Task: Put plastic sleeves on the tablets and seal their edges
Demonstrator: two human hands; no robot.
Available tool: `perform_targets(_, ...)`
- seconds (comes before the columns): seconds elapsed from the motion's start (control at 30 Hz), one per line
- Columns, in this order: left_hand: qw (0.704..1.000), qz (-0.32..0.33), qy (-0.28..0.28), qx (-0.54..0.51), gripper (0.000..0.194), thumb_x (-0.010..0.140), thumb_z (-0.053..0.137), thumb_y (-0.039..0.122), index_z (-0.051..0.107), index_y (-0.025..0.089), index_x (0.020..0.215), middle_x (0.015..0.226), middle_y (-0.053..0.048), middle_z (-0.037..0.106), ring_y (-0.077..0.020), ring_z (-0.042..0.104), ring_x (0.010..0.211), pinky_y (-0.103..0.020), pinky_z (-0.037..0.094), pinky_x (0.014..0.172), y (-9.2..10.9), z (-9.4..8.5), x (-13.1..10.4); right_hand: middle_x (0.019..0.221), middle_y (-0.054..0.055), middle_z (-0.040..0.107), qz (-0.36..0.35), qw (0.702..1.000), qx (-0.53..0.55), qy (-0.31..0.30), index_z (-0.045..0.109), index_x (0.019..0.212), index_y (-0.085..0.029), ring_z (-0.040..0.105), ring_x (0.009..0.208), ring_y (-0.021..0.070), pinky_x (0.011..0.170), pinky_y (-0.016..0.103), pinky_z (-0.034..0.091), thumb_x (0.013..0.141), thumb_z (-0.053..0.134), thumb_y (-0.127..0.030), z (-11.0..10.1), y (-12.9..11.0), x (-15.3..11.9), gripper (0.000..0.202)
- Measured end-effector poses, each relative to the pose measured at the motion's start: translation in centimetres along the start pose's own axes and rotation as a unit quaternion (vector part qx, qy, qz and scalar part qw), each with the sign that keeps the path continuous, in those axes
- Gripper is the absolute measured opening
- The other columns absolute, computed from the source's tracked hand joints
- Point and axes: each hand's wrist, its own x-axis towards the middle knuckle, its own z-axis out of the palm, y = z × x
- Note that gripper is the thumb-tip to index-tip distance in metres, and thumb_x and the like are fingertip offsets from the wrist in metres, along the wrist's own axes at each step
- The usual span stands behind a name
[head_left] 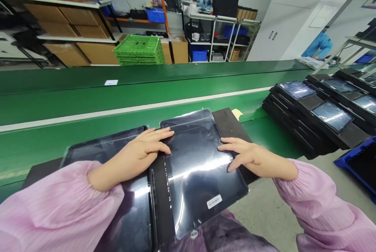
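A black tablet [199, 165] wrapped in clear film lies face up in front of me, with a small white label near its lower edge. My left hand [138, 156] rests flat on its left edge, fingers stretched toward the top corner. My right hand [249, 157] presses on its right edge, fingers spread. A second filmed tablet [100, 150] lies to the left, partly under my left forearm. Both sit on black foam trays [229, 122] at the edge of the green conveyor [88, 99].
Stacks of black trays [308, 122] holding more tablets stand at the right. A blue bin [358, 162] sits lower right. Beyond the belt are green crates [139, 50], cardboard boxes, shelving, and a person in blue [319, 46] far right.
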Motion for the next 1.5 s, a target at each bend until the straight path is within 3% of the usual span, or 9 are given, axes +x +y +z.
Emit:
perform_targets(0.17, 0.996, 0.036, 0.019, 0.083, 0.038, 0.079, 0.038, 0.012, 0.069, 0.031, 0.089, 0.128, -0.001, 0.055, -0.0213, 0.038, 0.128, -0.046, 0.029, 0.105, 3.1, 0.0, -1.5, 0.110, 0.003, 0.062, 0.179, 0.979, 0.033, 0.093, 0.063, 0.091, -0.022, 0.056, 0.101, 0.0155, 0.088, 0.031, 0.044, 0.086, 0.041, -0.014, -0.4, -1.0, -0.1, 0.023)
perform_targets(0.43, 0.992, 0.083, 0.059, 0.076, 0.032, 0.077, 0.047, 0.017, 0.067, 0.031, 0.099, 0.117, 0.000, 0.064, -0.0167, 0.050, 0.117, -0.033, 0.008, 0.112, 8.7, 2.0, -6.5, 0.084, 0.001, 0.066, 0.333, 0.940, 0.026, 0.075, 0.058, 0.103, -0.019, 0.062, 0.066, 0.0138, 0.064, 0.025, 0.046, 0.087, 0.044, -0.024, -0.1, -2.5, 1.4, 0.022)
perform_targets(0.6, 0.986, 0.114, -0.032, 0.120, 0.045, 0.073, 0.053, 0.020, 0.060, 0.026, 0.118, 0.123, -0.015, 0.057, -0.0320, 0.052, 0.115, -0.047, 0.037, 0.099, 10.0, 2.1, -7.5, 0.070, 0.002, 0.065, 0.356, 0.927, -0.016, 0.116, 0.061, 0.100, -0.016, 0.060, 0.067, 0.0195, 0.063, 0.029, 0.040, 0.081, 0.054, -0.028, 0.8, -2.7, 3.0, 0.024)
perform_targets(0.83, 0.989, 0.002, -0.111, -0.093, 0.049, 0.077, 0.059, 0.027, 0.053, 0.026, 0.125, 0.135, -0.013, 0.047, -0.0318, 0.041, 0.125, -0.054, 0.028, 0.105, 10.8, -0.7, -6.4, 0.079, 0.005, 0.067, 0.353, 0.874, 0.272, 0.192, 0.060, 0.094, -0.016, 0.062, 0.067, 0.0190, 0.057, 0.027, 0.047, 0.082, 0.054, -0.042, 1.9, -2.9, 4.9, 0.030)
perform_targets(0.97, 0.981, -0.069, 0.026, -0.180, 0.041, 0.082, 0.054, 0.027, 0.056, 0.024, 0.122, 0.128, -0.008, 0.055, -0.0254, 0.047, 0.121, -0.048, 0.021, 0.111, 9.3, -3.1, -8.5, 0.087, 0.002, 0.069, 0.342, 0.768, 0.492, 0.227, 0.059, 0.106, -0.023, 0.065, 0.067, 0.0188, 0.057, 0.025, 0.051, 0.069, 0.070, -0.030, 1.6, -5.0, 5.5, 0.039)
perform_targets(1.03, 0.949, -0.151, 0.167, -0.220, 0.030, 0.083, 0.052, 0.026, 0.064, 0.026, 0.111, 0.120, -0.004, 0.061, -0.0229, 0.052, 0.117, -0.044, 0.024, 0.111, 8.4, -4.2, -10.9, 0.090, 0.004, 0.069, 0.365, 0.752, 0.494, 0.241, 0.061, 0.105, -0.025, 0.065, 0.065, 0.0193, 0.053, 0.025, 0.052, 0.065, 0.074, -0.027, 1.1, -5.8, 5.7, 0.042)
perform_targets(1.17, 0.788, -0.336, 0.375, -0.354, 0.022, 0.081, 0.057, 0.036, 0.068, 0.028, 0.098, 0.119, -0.001, 0.062, -0.0230, 0.049, 0.120, -0.039, 0.030, 0.108, 6.6, -4.0, -15.8, 0.095, 0.006, 0.069, 0.411, 0.710, 0.505, 0.268, 0.062, 0.103, -0.029, 0.066, 0.068, 0.0252, 0.053, 0.032, 0.054, 0.065, 0.072, -0.032, 1.2, -7.4, 7.4, 0.040)
perform_targets(1.3, 0.679, -0.374, 0.405, -0.484, 0.036, 0.075, 0.066, 0.039, 0.063, 0.025, 0.108, 0.136, -0.004, 0.048, -0.0247, 0.037, 0.129, -0.040, 0.021, 0.112, 5.7, -1.2, -17.3, 0.086, 0.003, 0.070, 0.361, 0.712, 0.556, 0.232, 0.062, 0.091, -0.027, 0.067, 0.072, 0.0256, 0.060, 0.035, 0.055, 0.062, 0.073, -0.026, 4.2, -9.0, 11.0, 0.031)
perform_targets(1.5, 0.570, -0.312, 0.441, -0.619, 0.042, 0.071, 0.070, 0.039, 0.062, 0.024, 0.110, 0.136, -0.004, 0.048, -0.0226, 0.033, 0.131, -0.038, 0.020, 0.113, 6.2, 0.3, -16.5, 0.089, 0.005, 0.069, 0.309, 0.829, 0.454, 0.101, 0.060, 0.088, -0.019, 0.064, 0.077, 0.0206, 0.066, 0.030, 0.051, 0.067, 0.071, -0.031, 7.8, -9.5, 14.9, 0.026)
